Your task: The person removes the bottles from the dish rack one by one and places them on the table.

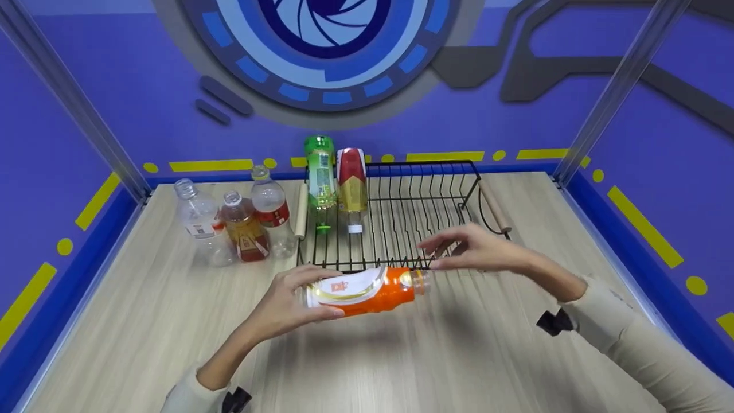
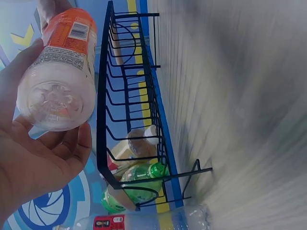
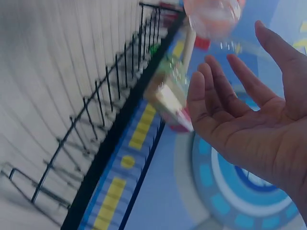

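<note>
My left hand (image 1: 287,298) grips the base end of an orange bottle (image 1: 367,291) with a white label, held sideways above the table. In the left wrist view its clear bottom (image 2: 56,101) faces the camera, my fingers (image 2: 57,158) curled under it. My right hand (image 1: 459,249) hovers open just past the bottle's neck, fingers spread, holding nothing; the right wrist view shows its palm (image 3: 259,129) bare. A black wire rack (image 1: 401,212) behind holds a green bottle (image 1: 319,178) and a red-and-yellow bottle (image 1: 351,180), lying caps toward me.
Three bottles stand left of the rack: an empty clear one (image 1: 198,221), an amber one (image 1: 243,232) and a red-labelled clear one (image 1: 270,209). The rack has wooden handles (image 1: 494,206). Blue walls and metal posts (image 1: 619,86) border the wooden table (image 1: 459,355).
</note>
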A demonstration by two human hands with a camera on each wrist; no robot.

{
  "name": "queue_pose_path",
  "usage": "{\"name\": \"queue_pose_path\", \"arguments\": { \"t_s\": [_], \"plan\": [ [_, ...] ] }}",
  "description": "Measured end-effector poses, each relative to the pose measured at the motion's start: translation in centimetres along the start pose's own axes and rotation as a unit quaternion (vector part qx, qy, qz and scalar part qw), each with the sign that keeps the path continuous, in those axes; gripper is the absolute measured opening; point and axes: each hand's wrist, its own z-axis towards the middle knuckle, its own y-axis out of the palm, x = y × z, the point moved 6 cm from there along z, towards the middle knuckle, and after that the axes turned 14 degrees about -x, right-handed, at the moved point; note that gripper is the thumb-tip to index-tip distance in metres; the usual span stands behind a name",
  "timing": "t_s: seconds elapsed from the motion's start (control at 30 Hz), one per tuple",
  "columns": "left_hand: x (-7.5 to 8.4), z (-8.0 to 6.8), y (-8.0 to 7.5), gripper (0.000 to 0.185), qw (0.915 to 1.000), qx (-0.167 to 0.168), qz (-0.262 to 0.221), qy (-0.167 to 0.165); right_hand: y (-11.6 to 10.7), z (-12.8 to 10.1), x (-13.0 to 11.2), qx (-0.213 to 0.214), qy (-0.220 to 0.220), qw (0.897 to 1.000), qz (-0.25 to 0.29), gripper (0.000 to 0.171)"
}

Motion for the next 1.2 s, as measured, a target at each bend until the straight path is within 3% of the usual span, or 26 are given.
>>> {"name": "queue_pose_path", "arguments": {
  "t_s": [0.13,0.27,0.43,0.57,0.7,0.9,1.1,1.2],
  "plan": [
    [-0.6,-0.6,-0.5,0.056,0.9999,0.001,-0.009,-0.005,-3.8,-1.7,2.4,0.066,0.046,0.996,0.026,0.044],
    [-1.4,-1.7,-1.6,0.054,0.9994,0.015,-0.023,-0.02,-7.2,-3.7,5.5,0.127,0.093,0.986,0.06,0.047],
    [-2.7,-3.3,-3.5,0.056,0.9953,0.058,-0.055,-0.054,-10.2,-6.8,9.5,0.192,0.122,0.972,0.052,0.049],
    [-4.0,-4.7,-5.2,0.059,0.9871,0.098,-0.096,-0.082,-11.5,-8.9,12.3,0.229,0.144,0.962,0.039,0.05],
    [-5.5,-6.2,-6.7,0.061,0.9731,0.128,-0.157,-0.11,-12.1,-10.2,14.3,0.244,0.172,0.954,0.019,0.049],
    [-7.7,-8.2,-8.3,0.061,0.9469,0.169,-0.242,-0.128,-12.0,-10.9,15.8,0.237,0.193,0.952,0.011,0.051],
    [-9.2,-10.6,-9.4,0.062,0.9318,0.198,-0.242,-0.184,-11.7,-10.0,16.1,0.238,0.191,0.952,0.019,0.051],
    [-9.9,-11.9,-9.8,0.061,0.925,0.222,-0.24,-0.193,-11.3,-9.0,16.3,0.232,0.189,0.954,0.027,0.051]
  ]
}}
